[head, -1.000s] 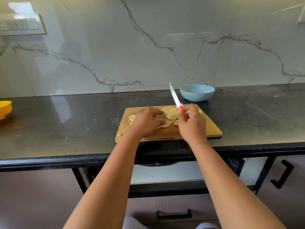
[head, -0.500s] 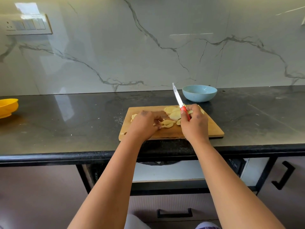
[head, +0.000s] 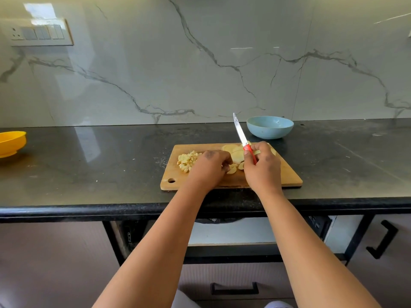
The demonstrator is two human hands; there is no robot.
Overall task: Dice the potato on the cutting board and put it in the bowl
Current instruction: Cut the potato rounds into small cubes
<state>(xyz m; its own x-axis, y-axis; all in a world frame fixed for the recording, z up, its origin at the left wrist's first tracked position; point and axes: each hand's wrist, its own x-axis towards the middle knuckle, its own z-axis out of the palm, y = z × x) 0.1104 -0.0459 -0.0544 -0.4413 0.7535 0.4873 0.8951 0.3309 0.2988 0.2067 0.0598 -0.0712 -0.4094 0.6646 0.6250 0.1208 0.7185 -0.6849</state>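
A wooden cutting board (head: 287, 176) lies on the black counter. A heap of diced potato (head: 188, 161) sits at its left part. Pale potato slices (head: 235, 153) lie in the board's middle and far side. My left hand (head: 210, 168) rests over the small slices near the board's centre, fingers curled onto them. My right hand (head: 262, 167) grips a red-handled knife (head: 243, 140), its blade pointing up and away, off the board. The empty light-blue bowl (head: 269, 127) stands just behind the board's far right corner.
A yellow bowl (head: 11, 143) sits at the counter's far left. The marble wall runs behind the counter, with a switch panel (head: 41, 33) at upper left. Cabinet drawers and handles (head: 382, 238) are below the counter edge.
My left hand has slid right and back, uncovering the diced heap. The knife stays raised in my right hand, nearly unchanged.
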